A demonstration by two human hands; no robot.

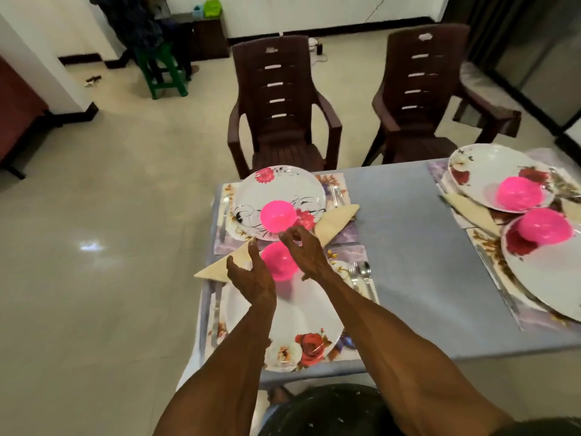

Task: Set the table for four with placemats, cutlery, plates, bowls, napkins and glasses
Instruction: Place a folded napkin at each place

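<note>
Glossy pale floor tiles fill the left of the frame; two dark brown slatted plastic chairs stand at the upper centre and upper right, behind a table covered by a smooth grey-blue cloth.

Four settings are laid, two at the centre and two at the right edge. Each is based on a rectangular floral placemat of a shiny finish. On the upper centre mat a round white plate with pink flower print is seen, and a glossy pink bowl sits on its near rim. A cream napkin, folded to a long point, lies just to the right of that plate. What the bowls contain cannot be told.

At the lower centre a larger plate with red rose print is seen, and a second pink bowl sits at its far edge. A second napkin lies to its left; metal cutlery lies to its right.

The left hand is held with fingers straight and spread, just beside the second bowl; contact cannot be told. The right hand is held above that bowl with fingers curled and thumb near the fingertips; nothing is seen held.

At the right edge two more rose plates each carry a pink bowl.
</note>
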